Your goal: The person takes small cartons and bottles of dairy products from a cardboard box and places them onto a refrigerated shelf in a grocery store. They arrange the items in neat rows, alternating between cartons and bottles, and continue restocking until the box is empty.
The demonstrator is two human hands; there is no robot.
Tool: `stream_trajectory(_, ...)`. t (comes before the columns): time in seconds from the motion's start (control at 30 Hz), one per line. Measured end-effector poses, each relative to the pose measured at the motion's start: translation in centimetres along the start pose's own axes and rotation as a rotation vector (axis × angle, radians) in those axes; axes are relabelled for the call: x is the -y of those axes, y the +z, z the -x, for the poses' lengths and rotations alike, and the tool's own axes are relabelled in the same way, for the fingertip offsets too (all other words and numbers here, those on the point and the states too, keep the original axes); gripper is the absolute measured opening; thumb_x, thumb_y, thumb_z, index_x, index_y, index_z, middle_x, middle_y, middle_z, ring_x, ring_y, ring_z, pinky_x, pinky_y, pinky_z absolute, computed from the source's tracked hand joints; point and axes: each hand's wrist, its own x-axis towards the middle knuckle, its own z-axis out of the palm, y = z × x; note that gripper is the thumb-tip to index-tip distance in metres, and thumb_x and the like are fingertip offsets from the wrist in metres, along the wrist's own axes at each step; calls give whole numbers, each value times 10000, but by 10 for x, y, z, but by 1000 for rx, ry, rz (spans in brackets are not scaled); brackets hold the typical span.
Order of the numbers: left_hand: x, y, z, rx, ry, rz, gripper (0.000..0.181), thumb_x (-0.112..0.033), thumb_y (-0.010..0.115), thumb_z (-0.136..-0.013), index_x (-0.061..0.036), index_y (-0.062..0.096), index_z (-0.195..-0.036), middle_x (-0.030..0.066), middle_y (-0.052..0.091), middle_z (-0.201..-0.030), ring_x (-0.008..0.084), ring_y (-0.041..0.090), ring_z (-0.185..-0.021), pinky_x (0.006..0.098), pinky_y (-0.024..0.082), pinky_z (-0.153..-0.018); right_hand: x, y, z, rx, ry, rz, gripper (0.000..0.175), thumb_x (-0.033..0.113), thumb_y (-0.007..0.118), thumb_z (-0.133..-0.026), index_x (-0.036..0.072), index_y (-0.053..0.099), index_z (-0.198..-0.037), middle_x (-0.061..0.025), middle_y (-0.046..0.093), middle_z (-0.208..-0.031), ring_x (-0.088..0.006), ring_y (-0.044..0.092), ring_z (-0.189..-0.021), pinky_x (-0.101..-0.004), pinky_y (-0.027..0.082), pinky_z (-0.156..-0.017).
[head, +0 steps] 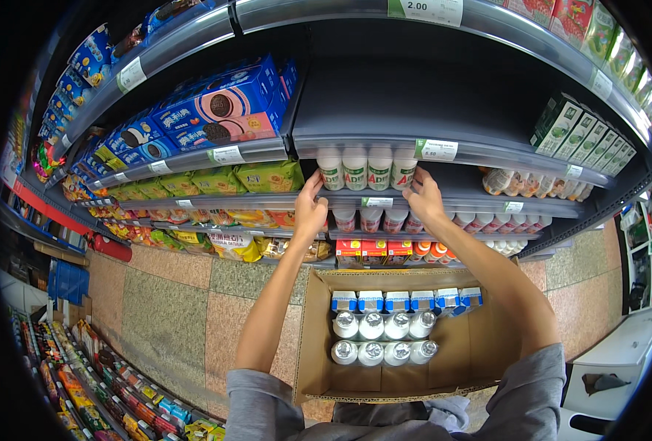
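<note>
Several white plastic bottles [380, 172] with green and red print stand upright in a row on a shelf. Their upper parts show dimly behind the clear price rail of the shelf above. My left hand [310, 206] grips the row at its left end, and my right hand [425, 195] grips it at the right end. Just below my hands, in front of my body, is an open cardboard box [469, 347]. Inside it are two rows of white bottles with foil tops [384, 353] and a row of blue-and-white cartons [397, 301].
Blue cookie boxes [215, 110] fill the shelf to the left. Green-and-white cartons [565, 129] and wrapped bottles [535, 183] stand to the right. Pink-labelled bottles [394, 221] line the shelf below. A red fire extinguisher [111, 247] is by the tiled floor [163, 308]; packaged snacks [83, 391] lie lower left.
</note>
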Motion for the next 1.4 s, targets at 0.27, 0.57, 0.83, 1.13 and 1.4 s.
stream_trajectory(0.27, 8, -14, -3, 126, -81, 14, 828, 194, 372, -759, 31, 338, -1570, 194, 431, -1588, 272, 376, -1509, 301, 382, -1116, 2, -5, -4, 95, 38, -166, 583, -145, 541, -915, -74, 433, -1484, -203, 512, -1490, -319, 472, -1410, -381, 389, -1152)
stream_trajectory(0.57, 8, -7, -9, 137, 9, -127, 791, 168, 415, -785, 57, 316, -1563, 213, 385, -1609, 298, 371, -1509, 331, 360, -1150, -4, -4, -1, 56, 67, -173, 586, -135, 506, -913, -49, 443, -1490, -224, 521, -1497, -295, 524, -1391, -322, 416, -1118)
stream_trajectory(0.83, 20, -3, -27, 53, 45, -92, 722, 106, 490, -763, 93, 404, -1480, 282, 474, -1493, 378, 447, -1446, 382, 366, -1173, -5, -2, -23, 120, -13, -115, 580, -140, 453, -830, -54, 545, -1396, -185, 629, -1372, -259, 585, -1303, -296, 416, -1071)
stream_trajectory(1.13, 32, 2, -52, 55, 75, -93, 686, 107, 485, -756, 73, 450, -1440, 278, 491, -1476, 373, 473, -1424, 375, 364, -1184, -23, 0, -55, 48, 30, -125, 322, -129, 415, -762, -38, 603, -1007, -14, 509, -872, -116, 414, -746, -252, 366, -672)
stream_trajectory(1.4, 13, 9, -53, 50, 5, -72, 761, 103, 481, -772, 10, 363, -1518, 269, 489, -1476, 386, 466, -1425, 423, 390, -1167, -27, -4, -55, 73, 68, -89, 592, -49, 522, -790, -9, 558, -1380, -171, 665, -1292, -267, 611, -1255, -311, 429, -1051)
